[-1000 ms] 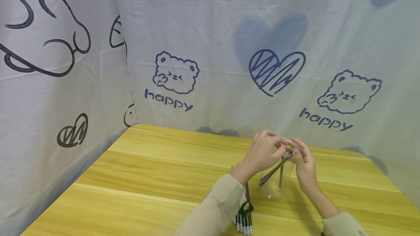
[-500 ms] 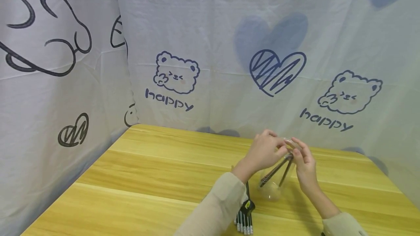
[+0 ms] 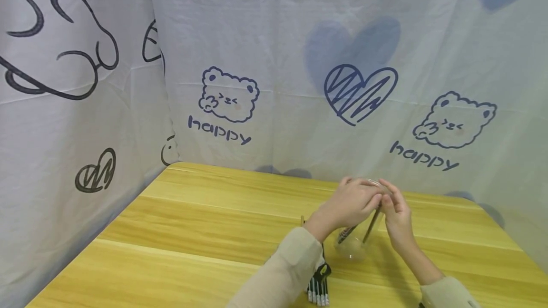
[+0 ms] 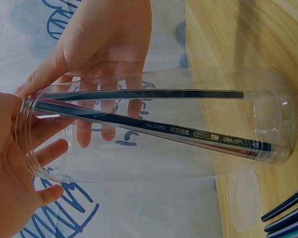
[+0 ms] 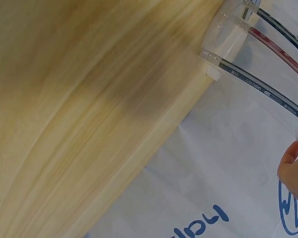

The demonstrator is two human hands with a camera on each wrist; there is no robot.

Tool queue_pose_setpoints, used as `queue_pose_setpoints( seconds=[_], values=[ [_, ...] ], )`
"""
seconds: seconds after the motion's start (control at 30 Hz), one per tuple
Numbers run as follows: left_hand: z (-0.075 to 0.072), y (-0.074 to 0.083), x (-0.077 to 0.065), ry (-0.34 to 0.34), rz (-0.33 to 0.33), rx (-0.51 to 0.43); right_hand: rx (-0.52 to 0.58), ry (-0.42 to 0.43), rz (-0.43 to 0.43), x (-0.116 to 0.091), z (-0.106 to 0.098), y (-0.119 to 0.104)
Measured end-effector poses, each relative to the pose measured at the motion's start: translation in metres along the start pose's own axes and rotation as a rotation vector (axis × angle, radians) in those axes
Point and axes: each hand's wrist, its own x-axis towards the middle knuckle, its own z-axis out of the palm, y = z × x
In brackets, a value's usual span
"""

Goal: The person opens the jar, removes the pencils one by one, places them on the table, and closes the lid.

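A tall clear plastic jar [image 4: 188, 166] is held upright over the wooden table, with a few pencils [image 4: 179, 131] leaning inside; black and red barrels show in the right wrist view. My right hand [image 3: 398, 210] grips the jar near its mouth, thumb on the near side and fingers behind the wall. My left hand [image 3: 348, 203] is at the same rim, thumb in front and fingers reaching over and round it. From above, it hides the upper part of the pencils. Partly under my left forearm lies a row of pencils [image 3: 318, 293] with pale ends, a black piece across them.
A clear round lid [image 4: 246, 198] lies on the wooden table [image 3: 205, 217] beside the loose pencils. White printed cloth [image 3: 278, 146] hangs behind the table and along its left side.
My left hand has come down and closer round the jar's mouth. One pencil in the jar has shifted from steep to a slant. My right hand stays in place.
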Motion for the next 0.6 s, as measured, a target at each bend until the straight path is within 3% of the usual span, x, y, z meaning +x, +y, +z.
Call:
queue_pose_setpoints(
  seconds=[0.27, 0.43, 0.6],
  values=[
    [-0.001, 0.001, 0.001, -0.018, -0.008, -0.009, -0.080, -0.036, 0.019, 0.000, -0.003, -0.002],
    [-0.002, 0.004, 0.002, 0.017, 0.010, 0.001, -0.152, -0.084, 0.059, 0.000, -0.009, -0.003],
    [-0.002, 0.007, 0.003, 0.043, 0.009, 0.013, -0.152, -0.170, 0.060, 0.000, -0.016, -0.004]
  ],
)
